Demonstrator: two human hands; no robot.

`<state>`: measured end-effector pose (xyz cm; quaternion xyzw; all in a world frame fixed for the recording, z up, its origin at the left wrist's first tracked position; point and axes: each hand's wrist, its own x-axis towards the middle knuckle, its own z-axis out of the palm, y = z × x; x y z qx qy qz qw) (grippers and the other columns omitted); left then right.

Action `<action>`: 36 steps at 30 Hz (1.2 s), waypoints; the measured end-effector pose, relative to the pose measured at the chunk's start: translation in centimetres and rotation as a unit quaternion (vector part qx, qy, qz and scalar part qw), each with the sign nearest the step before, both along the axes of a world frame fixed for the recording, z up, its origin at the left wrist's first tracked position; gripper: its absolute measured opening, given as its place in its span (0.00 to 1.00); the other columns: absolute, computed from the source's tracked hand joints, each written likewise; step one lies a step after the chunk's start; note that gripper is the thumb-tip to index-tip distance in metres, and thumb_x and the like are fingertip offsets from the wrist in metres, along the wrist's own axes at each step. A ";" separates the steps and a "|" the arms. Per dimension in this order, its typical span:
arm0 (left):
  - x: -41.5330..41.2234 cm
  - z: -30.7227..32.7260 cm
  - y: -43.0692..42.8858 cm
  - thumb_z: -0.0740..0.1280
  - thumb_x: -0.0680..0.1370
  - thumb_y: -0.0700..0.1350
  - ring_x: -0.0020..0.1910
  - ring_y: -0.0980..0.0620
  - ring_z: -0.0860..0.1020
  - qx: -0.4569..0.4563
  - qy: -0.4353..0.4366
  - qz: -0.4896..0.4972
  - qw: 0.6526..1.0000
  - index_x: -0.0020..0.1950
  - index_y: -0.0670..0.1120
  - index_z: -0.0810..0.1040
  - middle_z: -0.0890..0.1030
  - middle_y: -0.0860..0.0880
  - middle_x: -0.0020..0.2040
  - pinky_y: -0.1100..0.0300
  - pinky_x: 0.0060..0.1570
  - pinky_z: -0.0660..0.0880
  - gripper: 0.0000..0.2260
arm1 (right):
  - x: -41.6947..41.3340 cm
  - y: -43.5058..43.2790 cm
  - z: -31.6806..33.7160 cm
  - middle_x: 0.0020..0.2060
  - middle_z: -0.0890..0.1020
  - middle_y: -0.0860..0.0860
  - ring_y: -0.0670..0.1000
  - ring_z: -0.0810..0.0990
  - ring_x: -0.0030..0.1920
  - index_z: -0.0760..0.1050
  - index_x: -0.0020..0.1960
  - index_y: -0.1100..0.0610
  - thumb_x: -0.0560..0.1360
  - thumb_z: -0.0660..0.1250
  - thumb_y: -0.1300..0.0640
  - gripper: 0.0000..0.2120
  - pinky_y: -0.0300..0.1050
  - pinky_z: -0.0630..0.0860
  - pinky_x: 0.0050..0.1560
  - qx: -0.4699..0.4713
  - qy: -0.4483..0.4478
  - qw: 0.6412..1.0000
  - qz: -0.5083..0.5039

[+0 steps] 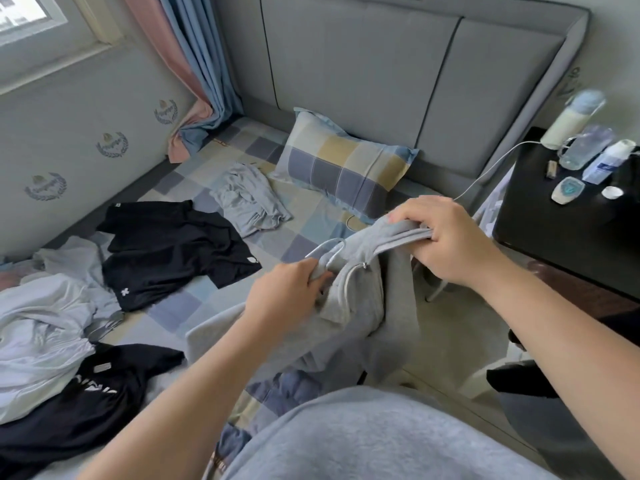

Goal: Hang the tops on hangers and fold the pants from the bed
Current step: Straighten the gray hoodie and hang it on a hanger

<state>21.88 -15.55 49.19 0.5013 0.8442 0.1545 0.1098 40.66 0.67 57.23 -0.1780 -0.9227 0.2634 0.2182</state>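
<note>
2 hands [289, 289] [441, 237] on grey garment [398, 292], drawstring [325, 246] between

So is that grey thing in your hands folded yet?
No. The grey garment hangs bunched and loose between the left hand and right hand.

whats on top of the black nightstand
On the black nightstand are a blurred blue-capped bottle, a clear bottle and a white tube, with a small oval device and a white cap in front. Anything behind the bottles is hidden.
</note>
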 end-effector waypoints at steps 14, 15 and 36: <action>0.2 5.6 1.9 0.71 0.71 0.39 0.45 0.43 0.73 0.151 -0.116 -0.097 0.977 0.49 0.42 0.77 0.77 0.49 0.43 0.48 0.46 0.71 0.08 | -2.5 -2.1 -0.9 0.28 0.70 0.43 0.43 0.65 0.30 0.65 0.39 0.53 0.73 0.75 0.46 0.20 0.45 0.65 0.34 -0.195 -0.057 0.978 -0.041; 0.0 4.9 2.1 0.72 0.71 0.40 0.51 0.43 0.72 0.152 -0.073 -0.062 0.984 0.53 0.44 0.79 0.75 0.50 0.49 0.51 0.51 0.68 0.11 | -2.4 -1.9 -1.0 0.28 0.70 0.43 0.43 0.65 0.29 0.65 0.41 0.54 0.74 0.75 0.51 0.18 0.42 0.64 0.33 -0.232 -0.047 0.971 -0.035; 1.0 4.3 4.0 0.64 0.81 0.43 0.47 0.44 0.78 0.233 -0.536 0.239 0.776 0.59 0.38 0.76 0.79 0.39 0.49 0.44 0.49 0.78 0.10 | -2.9 -2.3 -2.3 0.44 0.79 0.52 0.45 0.77 0.37 0.79 0.48 0.58 0.79 0.69 0.59 0.03 0.43 0.74 0.40 -0.028 0.032 0.997 -0.061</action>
